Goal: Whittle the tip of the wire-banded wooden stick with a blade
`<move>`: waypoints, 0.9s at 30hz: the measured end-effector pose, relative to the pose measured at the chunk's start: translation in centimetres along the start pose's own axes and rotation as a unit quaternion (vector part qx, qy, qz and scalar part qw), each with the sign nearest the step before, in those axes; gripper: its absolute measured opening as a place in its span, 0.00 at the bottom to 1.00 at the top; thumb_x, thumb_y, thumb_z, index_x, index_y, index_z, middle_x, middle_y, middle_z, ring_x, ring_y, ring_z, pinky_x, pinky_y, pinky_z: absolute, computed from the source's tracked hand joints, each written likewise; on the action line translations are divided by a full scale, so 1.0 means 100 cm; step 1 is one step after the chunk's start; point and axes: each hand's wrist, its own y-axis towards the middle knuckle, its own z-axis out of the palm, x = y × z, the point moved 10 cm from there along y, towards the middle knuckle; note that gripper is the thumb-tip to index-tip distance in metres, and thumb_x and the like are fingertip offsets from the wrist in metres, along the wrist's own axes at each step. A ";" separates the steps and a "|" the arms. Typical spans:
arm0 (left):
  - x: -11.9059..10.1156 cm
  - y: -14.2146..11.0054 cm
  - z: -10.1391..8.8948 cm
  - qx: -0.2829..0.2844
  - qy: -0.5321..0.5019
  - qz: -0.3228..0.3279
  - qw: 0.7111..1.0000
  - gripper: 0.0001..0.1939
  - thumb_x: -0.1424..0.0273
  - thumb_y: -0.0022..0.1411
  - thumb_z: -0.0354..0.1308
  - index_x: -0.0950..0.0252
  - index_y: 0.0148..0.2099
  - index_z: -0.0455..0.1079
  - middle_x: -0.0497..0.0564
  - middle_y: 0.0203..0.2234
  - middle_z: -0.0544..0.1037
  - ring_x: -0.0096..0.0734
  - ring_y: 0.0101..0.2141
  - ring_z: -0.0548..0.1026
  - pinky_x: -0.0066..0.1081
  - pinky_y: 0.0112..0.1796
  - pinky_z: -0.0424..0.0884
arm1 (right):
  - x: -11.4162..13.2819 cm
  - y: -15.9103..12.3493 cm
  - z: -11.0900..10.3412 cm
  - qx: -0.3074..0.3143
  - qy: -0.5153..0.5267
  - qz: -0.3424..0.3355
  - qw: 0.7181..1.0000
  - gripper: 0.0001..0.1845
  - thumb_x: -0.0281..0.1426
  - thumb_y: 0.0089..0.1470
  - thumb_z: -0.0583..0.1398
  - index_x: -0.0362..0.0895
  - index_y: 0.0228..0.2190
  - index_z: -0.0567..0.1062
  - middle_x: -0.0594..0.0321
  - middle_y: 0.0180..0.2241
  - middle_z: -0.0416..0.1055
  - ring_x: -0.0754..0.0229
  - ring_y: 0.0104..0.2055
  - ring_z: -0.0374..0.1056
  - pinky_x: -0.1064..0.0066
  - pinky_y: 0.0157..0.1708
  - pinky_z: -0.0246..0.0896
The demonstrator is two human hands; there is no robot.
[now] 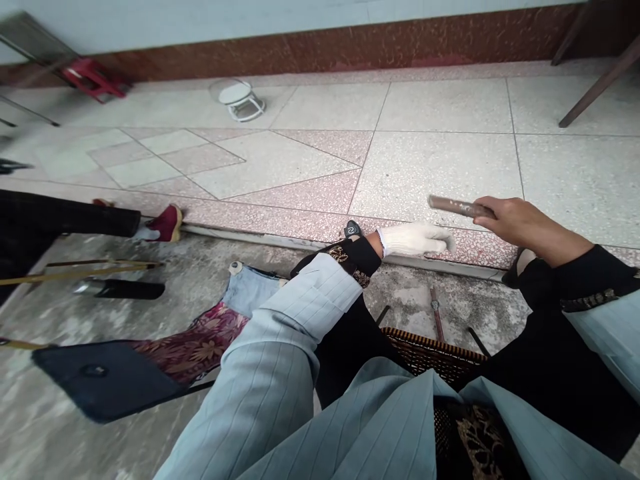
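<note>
Tiled floor (440, 160): toward 12 o'clock.
Left hand (413, 239): gloved, fingers loosely extended, nothing visible in them.
Right hand (515, 220): bare, 3 o'clock from the left hand, fingers grasping one end of the brown rod (453, 205).
Brown rod: 2 o'clock from the left hand; seemingly picked up, not applied to anything.
Thin tool (438, 319): 5 o'clock, apparently unused.

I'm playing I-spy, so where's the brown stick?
In the head view, right of centre, the short brown cylindrical stick is in the bare right hand, just higher in the picture than the white-gloved left hand.
</note>
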 end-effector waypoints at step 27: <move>-0.022 -0.010 -0.002 0.022 0.147 0.058 0.987 0.15 0.62 0.78 0.53 0.63 0.44 0.78 0.48 0.37 0.79 0.32 0.38 0.74 0.32 0.46 0.68 | 0.013 0.003 0.004 0.036 -0.035 -0.040 0.998 0.24 0.42 0.67 0.61 0.46 0.55 0.87 0.48 0.45 0.86 0.42 0.43 0.79 0.55 0.39 0.68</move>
